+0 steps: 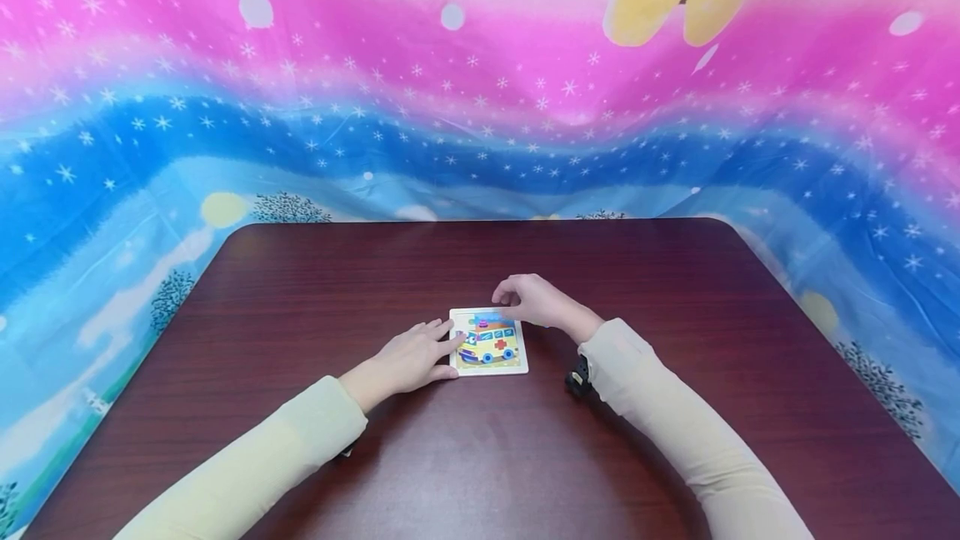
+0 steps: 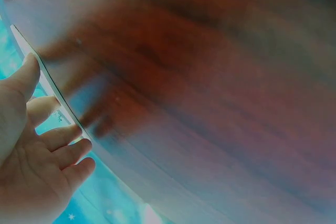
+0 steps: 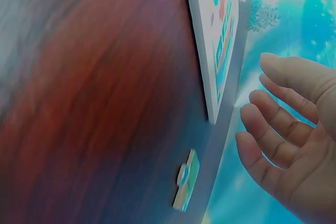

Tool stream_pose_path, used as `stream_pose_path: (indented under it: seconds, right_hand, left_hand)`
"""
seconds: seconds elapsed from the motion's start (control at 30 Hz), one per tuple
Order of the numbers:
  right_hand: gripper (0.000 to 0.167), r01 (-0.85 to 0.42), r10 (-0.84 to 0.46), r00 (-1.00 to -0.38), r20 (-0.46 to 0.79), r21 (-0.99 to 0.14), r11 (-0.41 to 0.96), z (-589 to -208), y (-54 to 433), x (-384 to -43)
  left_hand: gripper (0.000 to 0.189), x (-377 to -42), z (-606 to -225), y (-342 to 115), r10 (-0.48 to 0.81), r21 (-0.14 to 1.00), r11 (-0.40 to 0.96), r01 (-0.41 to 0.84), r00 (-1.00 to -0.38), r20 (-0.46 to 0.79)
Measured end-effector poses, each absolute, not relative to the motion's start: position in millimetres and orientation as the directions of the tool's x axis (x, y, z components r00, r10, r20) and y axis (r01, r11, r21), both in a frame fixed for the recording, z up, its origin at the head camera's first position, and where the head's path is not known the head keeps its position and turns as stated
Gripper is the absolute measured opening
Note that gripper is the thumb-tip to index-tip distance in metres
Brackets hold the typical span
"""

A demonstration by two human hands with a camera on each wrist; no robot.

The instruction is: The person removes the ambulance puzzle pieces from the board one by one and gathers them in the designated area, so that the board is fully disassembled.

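Observation:
A small square jigsaw puzzle board (image 1: pixel 487 363), with a white rim and a yellow ambulance picture, lies flat on the table. My left hand (image 1: pixel 408 358) rests at its left side, fingers spread and fingertips over the rim. In the left wrist view, the thumb and index finger meet the thin board edge (image 2: pixel 51 85). Above the board's far right corner hovers my right hand (image 1: pixel 542 303), its fingers loosely bent with nothing between them. Beyond a corner of the board, the right wrist view shows a loose puzzle piece (image 3: pixel 188 182) on the table; the right hand hides it from the head view.
The dark red wooden table (image 1: pixel 360 273) has rounded far corners. A patterned pink and blue cloth (image 1: pixel 480 123) hangs behind it and along both sides. A black wrist camera (image 1: pixel 578 377) sits under the right sleeve.

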State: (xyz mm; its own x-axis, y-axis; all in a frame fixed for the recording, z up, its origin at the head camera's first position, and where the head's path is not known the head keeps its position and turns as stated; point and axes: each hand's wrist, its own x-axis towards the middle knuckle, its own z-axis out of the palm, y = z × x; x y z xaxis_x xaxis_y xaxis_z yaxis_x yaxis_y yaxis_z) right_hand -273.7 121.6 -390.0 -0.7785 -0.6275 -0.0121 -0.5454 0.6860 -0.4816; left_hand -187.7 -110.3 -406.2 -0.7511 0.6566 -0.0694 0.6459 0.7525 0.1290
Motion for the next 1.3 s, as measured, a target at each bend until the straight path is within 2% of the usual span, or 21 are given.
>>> stream_pose_path:
  seconds: [0.53,0.83,1.3]
  right_hand:
    - [0.022,-0.558,-0.655,-0.753,-0.061,-0.469,0.685,-397.0,98.3,-268.9]
    - [0.019,-0.586,-0.664,-0.744,-0.078,-0.401,0.704,-399.8,93.1,-267.6]
    - [0.030,-0.585,-0.644,-0.755,-0.122,-0.318,0.746,-397.7,87.0,-263.3]
  left_hand:
    - [0.056,-189.1,-407.1,-110.4,0.670,0.101,0.742,0.663,-0.740,-0.061]
    - [0.056,-189.6,-408.4,-111.1,0.675,0.108,0.736,0.668,-0.736,-0.054]
    - [0.056,-189.3,-408.2,-111.5,0.673,0.107,0.739,0.665,-0.738,-0.055]
